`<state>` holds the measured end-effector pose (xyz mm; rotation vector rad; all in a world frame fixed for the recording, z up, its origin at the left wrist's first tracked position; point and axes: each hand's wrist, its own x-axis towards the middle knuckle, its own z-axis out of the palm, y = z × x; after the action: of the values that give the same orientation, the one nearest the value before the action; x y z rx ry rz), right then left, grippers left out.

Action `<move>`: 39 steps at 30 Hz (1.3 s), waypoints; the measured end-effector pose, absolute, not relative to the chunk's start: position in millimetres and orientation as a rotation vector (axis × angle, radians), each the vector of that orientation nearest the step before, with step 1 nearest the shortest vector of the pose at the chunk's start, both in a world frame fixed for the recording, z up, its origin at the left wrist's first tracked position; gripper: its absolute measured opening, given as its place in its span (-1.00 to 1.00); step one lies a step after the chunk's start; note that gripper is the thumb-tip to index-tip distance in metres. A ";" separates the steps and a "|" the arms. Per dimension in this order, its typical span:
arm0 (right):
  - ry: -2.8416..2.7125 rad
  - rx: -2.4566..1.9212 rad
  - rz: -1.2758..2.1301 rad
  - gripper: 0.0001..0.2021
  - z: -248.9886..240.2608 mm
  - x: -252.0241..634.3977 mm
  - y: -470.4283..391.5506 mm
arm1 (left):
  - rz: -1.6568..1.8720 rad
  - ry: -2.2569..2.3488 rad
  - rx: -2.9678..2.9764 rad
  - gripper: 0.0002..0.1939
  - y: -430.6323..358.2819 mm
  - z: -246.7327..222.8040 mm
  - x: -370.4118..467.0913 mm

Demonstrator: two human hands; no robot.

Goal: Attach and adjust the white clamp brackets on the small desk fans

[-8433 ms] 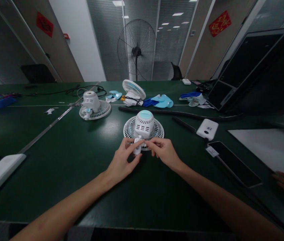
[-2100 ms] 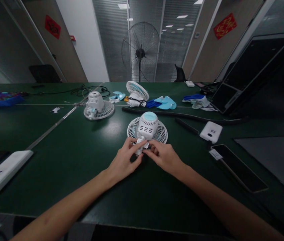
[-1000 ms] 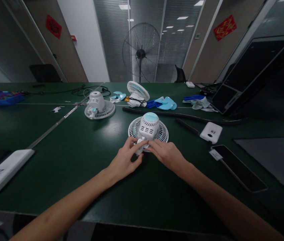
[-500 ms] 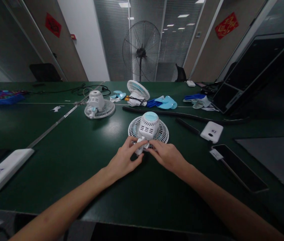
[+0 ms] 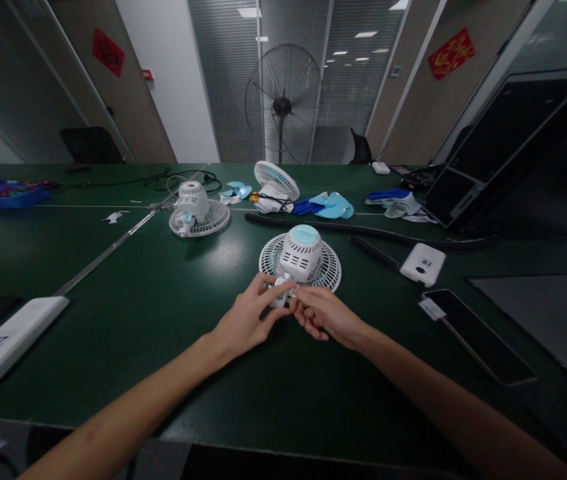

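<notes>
1. The near fan head (image 5: 301, 257) is of smooth, white, plastic-looking material: a rounded, slotted housing with a pale blue cap (image 5: 305, 234) over a round ribbed grille (image 5: 331, 267)
2. It sits on the glossy green bench (image 5: 188, 387), in front of the person, grille down and cap up; its housing axis is roughly upright, and the white neck piece (image 5: 279, 301) points toward the person
3. The left hand (image 5: 244, 318) pinches the neck piece between thumb and fingers; the right hand (image 5: 331, 315) has its fingertips drawn together against that piece's side, other fingers curled, and whether they grip something cannot be told
4. Fingers hide much of the neck piece; a long black strip (image 5: 363, 229) lies behind the grille, and another fan head (image 5: 193, 203) rests grille down, behind and to the left
</notes>
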<state>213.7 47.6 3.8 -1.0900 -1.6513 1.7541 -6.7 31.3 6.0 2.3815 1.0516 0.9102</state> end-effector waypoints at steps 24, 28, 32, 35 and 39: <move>-2.312 -1.155 0.484 -0.67 4.4 230.8 51.7 | 0.856 1.061 2.368 -0.41 31.1 9.4 -6.6; -2.384 -1.108 0.402 -0.66 8.0 230.8 53.7 | 0.847 1.061 2.381 -0.40 30.7 10.4 -6.8; -2.155 -1.087 1.023 -0.52 11.3 219.3 47.7 | 0.844 1.049 2.397 -0.39 30.6 8.9 -6.7; -1.789 -1.079 1.653 -0.40 9.1 213.0 45.0 | 0.864 1.050 2.402 -0.40 30.8 7.1 -6.4; -1.943 -1.143 1.384 -0.45 10.5 219.2 47.0 | 0.867 1.044 2.401 -0.40 31.2 6.7 -6.0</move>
<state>219.2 47.0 10.5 -1.1432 -1.9429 1.3844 -6.0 31.2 6.7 2.4007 1.0444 0.8674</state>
